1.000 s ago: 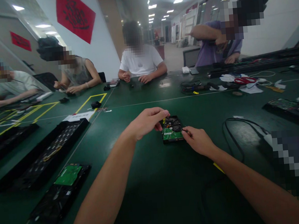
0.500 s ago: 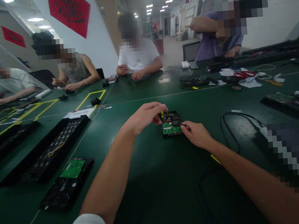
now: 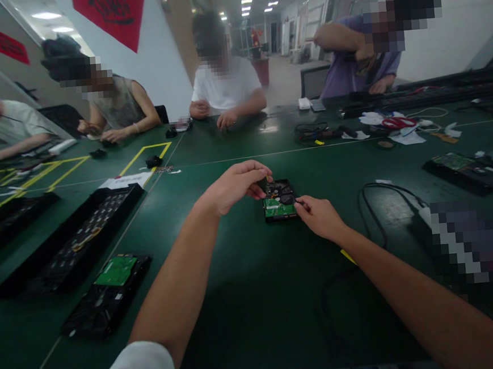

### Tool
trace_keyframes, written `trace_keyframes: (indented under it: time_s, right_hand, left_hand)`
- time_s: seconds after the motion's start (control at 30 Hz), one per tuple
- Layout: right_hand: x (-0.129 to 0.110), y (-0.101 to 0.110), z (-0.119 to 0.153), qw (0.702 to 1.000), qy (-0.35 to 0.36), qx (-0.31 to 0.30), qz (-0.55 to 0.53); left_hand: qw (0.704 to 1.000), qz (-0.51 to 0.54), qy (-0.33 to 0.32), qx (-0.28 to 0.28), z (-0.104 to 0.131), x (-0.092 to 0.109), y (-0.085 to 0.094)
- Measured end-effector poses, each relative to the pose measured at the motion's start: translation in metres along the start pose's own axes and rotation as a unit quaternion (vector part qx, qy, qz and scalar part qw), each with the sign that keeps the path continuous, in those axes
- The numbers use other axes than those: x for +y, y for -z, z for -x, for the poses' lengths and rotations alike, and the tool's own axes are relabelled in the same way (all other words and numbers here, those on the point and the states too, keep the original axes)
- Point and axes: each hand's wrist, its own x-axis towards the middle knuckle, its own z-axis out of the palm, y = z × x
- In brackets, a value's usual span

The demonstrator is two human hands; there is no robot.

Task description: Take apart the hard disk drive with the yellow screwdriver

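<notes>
A hard drive with a green circuit board lies flat on the table in front of me. My left hand is at its left far side, fingers bent and thumb tips together around a small yellow thing, mostly hidden by the fingers. My right hand pinches the drive's right edge between thumb and fingers. A second hard drive, also showing a green board, rests on the table to the left of my left forearm.
Long black trays stand at left beside a white label. Another drive and a black cable are at right. Papers and red cable lie farther back. Several people sit or stand around the green table.
The whole view has shifted slightly, so things appear a little higher and farther left. Both hands stay at the drive; less of the yellow thing shows at my left fingertips.
</notes>
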Motion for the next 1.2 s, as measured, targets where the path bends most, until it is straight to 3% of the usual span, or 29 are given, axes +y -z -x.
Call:
trace_keyframes:
  time_s: [0.33,0.7,1.03,1.2]
  right_hand:
    - [0.0022,-0.0022,-0.0007,1.000,0.005,0.008,0.005]
    - [0.0008,-0.0015,-0.0006,1.000,-0.006,0.002,0.006]
    - [0.0017,-0.0010,0.0001,1.000,0.000,-0.001,-0.005]
    - [-0.0001,0.0004,0.0006,1.000,-0.003,-0.005,-0.004]
  left_hand:
    - [0.994,-0.104,-0.029,-0.013,0.0006,0.0000,-0.0013]
    - [1.000,-0.025,0.004,-0.010,0.0010,0.0015,-0.0043]
    - [0.999,-0.050,0.001,0.002,0.0023,0.0053,-0.0018]
    - [1.000,-0.015,0.024,0.011,0.0037,0.0070,-0.0028]
